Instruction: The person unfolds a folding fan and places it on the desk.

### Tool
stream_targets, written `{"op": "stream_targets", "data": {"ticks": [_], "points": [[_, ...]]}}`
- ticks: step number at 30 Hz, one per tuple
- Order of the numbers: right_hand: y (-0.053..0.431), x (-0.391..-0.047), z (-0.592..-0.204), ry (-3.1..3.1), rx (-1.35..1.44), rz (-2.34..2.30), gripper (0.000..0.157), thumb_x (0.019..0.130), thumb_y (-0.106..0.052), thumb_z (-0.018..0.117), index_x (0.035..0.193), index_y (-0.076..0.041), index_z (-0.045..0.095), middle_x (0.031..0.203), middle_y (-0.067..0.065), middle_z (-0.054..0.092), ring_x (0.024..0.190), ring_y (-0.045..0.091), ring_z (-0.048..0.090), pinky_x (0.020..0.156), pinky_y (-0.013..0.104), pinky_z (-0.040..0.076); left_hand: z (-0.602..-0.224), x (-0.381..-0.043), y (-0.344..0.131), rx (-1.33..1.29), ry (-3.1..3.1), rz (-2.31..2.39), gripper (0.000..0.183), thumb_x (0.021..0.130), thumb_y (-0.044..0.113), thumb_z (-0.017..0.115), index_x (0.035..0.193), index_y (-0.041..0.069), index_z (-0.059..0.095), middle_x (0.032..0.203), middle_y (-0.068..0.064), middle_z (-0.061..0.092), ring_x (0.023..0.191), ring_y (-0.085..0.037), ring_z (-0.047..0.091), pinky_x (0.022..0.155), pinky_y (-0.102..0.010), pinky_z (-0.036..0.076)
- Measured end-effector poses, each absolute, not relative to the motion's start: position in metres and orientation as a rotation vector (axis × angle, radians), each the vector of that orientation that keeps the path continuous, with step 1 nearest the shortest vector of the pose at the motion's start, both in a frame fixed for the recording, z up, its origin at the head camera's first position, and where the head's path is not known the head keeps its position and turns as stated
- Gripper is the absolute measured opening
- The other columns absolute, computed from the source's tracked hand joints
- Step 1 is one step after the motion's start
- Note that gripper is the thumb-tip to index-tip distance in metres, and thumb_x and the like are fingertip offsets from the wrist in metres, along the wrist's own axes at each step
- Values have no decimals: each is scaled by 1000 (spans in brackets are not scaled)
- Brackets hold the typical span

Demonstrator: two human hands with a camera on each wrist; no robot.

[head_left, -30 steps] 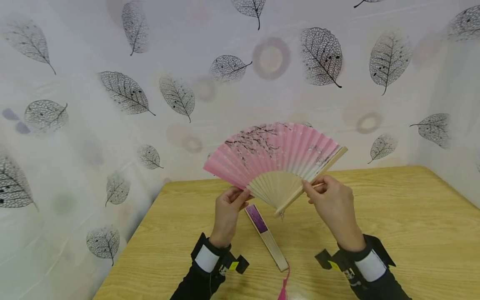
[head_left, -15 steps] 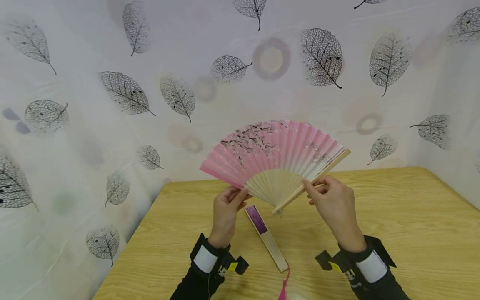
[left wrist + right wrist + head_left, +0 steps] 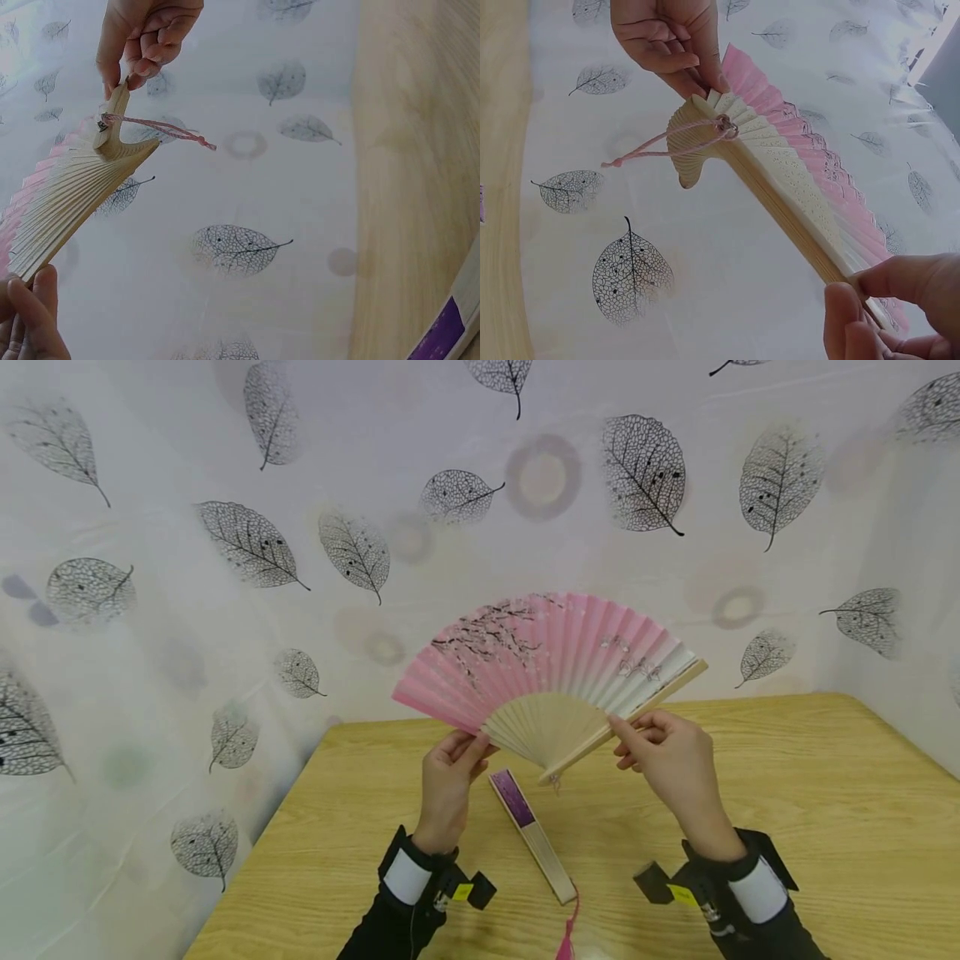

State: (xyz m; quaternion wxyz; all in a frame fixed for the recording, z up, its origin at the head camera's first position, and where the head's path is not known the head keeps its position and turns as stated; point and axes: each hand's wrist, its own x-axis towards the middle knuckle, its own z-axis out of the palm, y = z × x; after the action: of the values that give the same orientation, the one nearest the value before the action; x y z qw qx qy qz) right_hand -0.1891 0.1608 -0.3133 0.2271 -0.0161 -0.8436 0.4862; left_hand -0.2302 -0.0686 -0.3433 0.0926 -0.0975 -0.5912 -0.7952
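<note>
A pink folding fan [image 3: 525, 643], printed with dark blossom branches and fading to white at the right, is spread wide above the table. My left hand [image 3: 450, 777] pinches its left edge between thumb and fingers. At the other side my right hand [image 3: 671, 760] pinches the thick wooden guard stick. In the right wrist view the fan's ribs [image 3: 780, 176] show pierced dots, and a pink cord loop [image 3: 660, 142] hangs from the pivot. Below the fan lies a second, folded fan [image 3: 534, 839], with purple cloth and a pink tassel [image 3: 566, 939].
The wooden table [image 3: 810, 810] stretches under both hands, its far edge against a pale curtain [image 3: 480, 560] printed with dark leaves. Black straps with small cameras [image 3: 480, 891] sit on both wrists.
The pink fan has spread wider and risen slightly. My left hand has shifted a little left and my right hand a little right. The folded fan has stayed put.
</note>
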Motion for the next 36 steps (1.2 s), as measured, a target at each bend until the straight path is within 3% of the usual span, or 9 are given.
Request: {"op": "stream_targets", "data": {"ticks": [36], "points": [[170,-194,-309,-2353,-68,1611,56,78,-53,56,91,1,62,63,-5,64,60,17,62,54,26,53,-346,-231,-67,-201,-1586,-2477,18,80,17,62,92,3,60,78,3,68,77,-13,63,57,-13,47]]}}
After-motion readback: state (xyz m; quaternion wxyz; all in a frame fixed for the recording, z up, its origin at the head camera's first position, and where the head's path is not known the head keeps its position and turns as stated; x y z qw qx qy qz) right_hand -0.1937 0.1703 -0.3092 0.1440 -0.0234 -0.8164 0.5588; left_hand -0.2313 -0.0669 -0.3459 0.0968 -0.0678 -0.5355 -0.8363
